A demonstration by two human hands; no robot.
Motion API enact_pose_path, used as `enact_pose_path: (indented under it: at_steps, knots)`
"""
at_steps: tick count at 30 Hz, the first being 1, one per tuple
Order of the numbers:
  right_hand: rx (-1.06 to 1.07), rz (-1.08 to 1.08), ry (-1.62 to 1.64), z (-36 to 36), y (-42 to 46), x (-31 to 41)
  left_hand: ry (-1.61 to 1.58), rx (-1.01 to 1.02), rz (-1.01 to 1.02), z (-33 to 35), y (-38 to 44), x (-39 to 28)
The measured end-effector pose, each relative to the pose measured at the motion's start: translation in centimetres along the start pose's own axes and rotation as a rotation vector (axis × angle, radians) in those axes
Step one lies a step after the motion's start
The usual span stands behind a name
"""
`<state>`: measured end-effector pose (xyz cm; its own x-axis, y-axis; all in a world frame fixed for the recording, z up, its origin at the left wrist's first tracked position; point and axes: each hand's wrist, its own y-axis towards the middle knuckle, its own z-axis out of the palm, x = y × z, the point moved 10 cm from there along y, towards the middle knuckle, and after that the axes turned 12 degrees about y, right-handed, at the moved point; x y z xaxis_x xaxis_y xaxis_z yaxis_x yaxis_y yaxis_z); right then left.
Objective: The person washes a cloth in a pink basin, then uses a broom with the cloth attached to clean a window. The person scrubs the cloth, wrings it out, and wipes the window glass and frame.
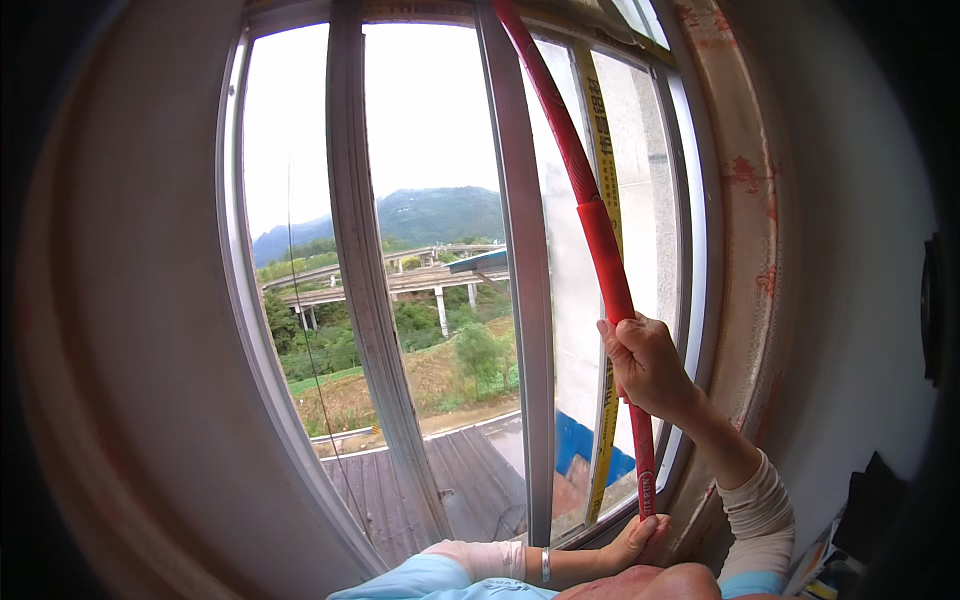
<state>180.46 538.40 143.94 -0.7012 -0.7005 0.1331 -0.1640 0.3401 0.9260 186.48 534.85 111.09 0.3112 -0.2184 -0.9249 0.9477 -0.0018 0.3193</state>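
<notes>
A long red pole [559,124] slants up in front of the window and runs out of view at the top, so its upper end is hidden. Around its middle is a smooth bright red sleeve [604,259]. My right hand [649,367] is wrapped around the pole at the lower part of that sleeve, thumb pointing up. Lower down, my left hand [637,536] grips the pole near its bottom end, with a silver bracelet [546,564] on the wrist. The sliding window [531,300] behind the pole has metal frames and stands directly before me.
Yellow printed tape [609,187] covers one window upright on the right. Pale walls [150,300] flank the opening. Dark items and papers [847,540] are piled at the lower right. A ribbed roof [472,480] lies outside below, with elevated roads [420,281] beyond.
</notes>
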Motion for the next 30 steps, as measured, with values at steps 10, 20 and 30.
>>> enact_pose_path:
  at_steps: [10, 20, 30]
  knots:
    - [-0.065, 0.191, 0.212, -2.9, -0.3, -6.3, -0.057, -0.174, -0.019, -3.0, 1.3, 0.4]
    - [-0.157, 0.230, 0.131, -9.3, 4.6, -11.9, 0.049, -0.247, -0.052, -3.2, 6.5, -5.4]
    - [-0.128, 0.192, 0.191, -11.9, 17.4, -10.7, 0.001, -0.183, 0.045, -3.2, 11.1, -17.6]
